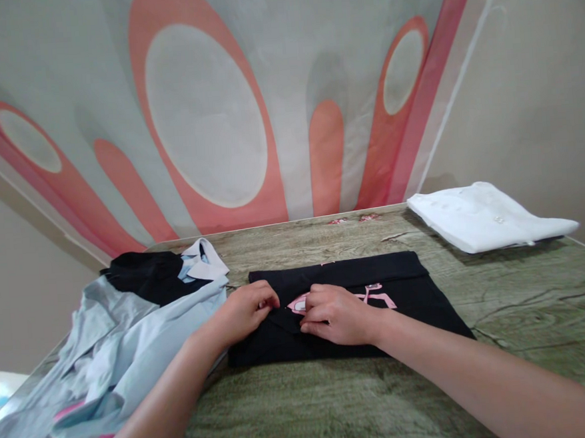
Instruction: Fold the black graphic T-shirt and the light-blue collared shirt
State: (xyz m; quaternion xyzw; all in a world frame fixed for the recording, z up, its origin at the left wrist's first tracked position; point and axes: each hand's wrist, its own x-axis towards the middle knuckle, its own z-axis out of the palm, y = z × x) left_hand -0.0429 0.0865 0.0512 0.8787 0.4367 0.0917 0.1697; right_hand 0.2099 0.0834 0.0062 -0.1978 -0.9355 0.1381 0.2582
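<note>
A black garment with a pink print (408, 291) lies folded flat in the middle of the wood-grain table (529, 309). My left hand (249, 309) rests on its left part with the fingers curled and pinching a fold of the black cloth. My right hand (334, 313) lies just beside it, fingers closed on the same fold near the pink print. The two hands almost touch.
A heap of light blue and dark clothes (125, 331) covers the table's left side. A folded white shirt (482, 216) lies at the far right. Behind the table hangs a wall with red and grey oval shapes (205, 118).
</note>
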